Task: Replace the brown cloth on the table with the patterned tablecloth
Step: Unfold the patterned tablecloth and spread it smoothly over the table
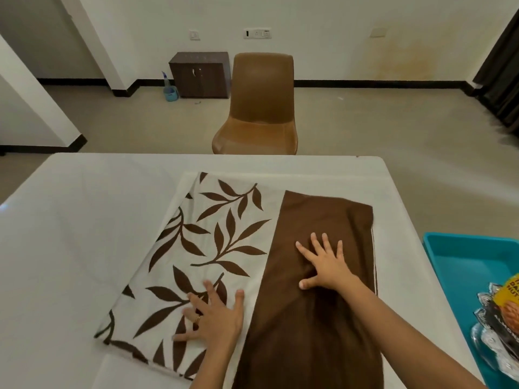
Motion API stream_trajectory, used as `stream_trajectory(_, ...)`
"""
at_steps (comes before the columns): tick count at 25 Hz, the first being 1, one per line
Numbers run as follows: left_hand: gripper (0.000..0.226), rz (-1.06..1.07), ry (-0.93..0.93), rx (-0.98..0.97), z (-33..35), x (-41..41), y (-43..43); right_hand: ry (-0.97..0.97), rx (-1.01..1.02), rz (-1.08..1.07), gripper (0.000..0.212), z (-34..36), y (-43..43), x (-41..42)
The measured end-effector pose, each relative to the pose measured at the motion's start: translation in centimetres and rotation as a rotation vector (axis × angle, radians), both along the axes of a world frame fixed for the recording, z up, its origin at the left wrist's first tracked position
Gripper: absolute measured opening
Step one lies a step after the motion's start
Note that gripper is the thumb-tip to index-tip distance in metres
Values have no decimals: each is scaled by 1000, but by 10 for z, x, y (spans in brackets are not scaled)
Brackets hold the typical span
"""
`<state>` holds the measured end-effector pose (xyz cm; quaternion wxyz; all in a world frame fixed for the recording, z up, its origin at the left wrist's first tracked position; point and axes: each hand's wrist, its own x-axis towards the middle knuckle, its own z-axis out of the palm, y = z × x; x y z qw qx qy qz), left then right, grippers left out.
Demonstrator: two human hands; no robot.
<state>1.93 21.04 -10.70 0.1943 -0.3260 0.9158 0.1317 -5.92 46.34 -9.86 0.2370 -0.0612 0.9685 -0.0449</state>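
A folded patterned tablecloth [196, 248], cream with dark brown leaves, lies on the white table [84, 220]. Its right part is a plain brown cloth band [323, 220] that runs down to the near table edge. My left hand [213, 318] presses flat on the leaf pattern near the front, fingers spread, a ring on one finger. My right hand [325, 262] lies flat on the brown cloth, fingers apart. Neither hand grips anything.
A brown chair [261, 108] stands behind the table's far edge. A teal tray [449, 256] with a glass dish and a snack packet [505, 307] sits at the right. A dark cabinet [200, 74] and a blue spray bottle [169, 88] are by the far wall.
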Motion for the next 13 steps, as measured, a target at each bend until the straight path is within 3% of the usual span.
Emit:
stream_trajectory(4, 84, -441, 396, -64, -14, 10, -34, 218, -192, -332, 83, -10, -31, 61)
stream_trajectory(8, 86, -466, 332, -48, -36, 26, -42, 203, -139, -272, 79, -41, -33, 119)
stream_trajectory(13, 91, -370, 229, 46, -34, 43, -2, 296, -62, -144, 79, -40, 14, 97)
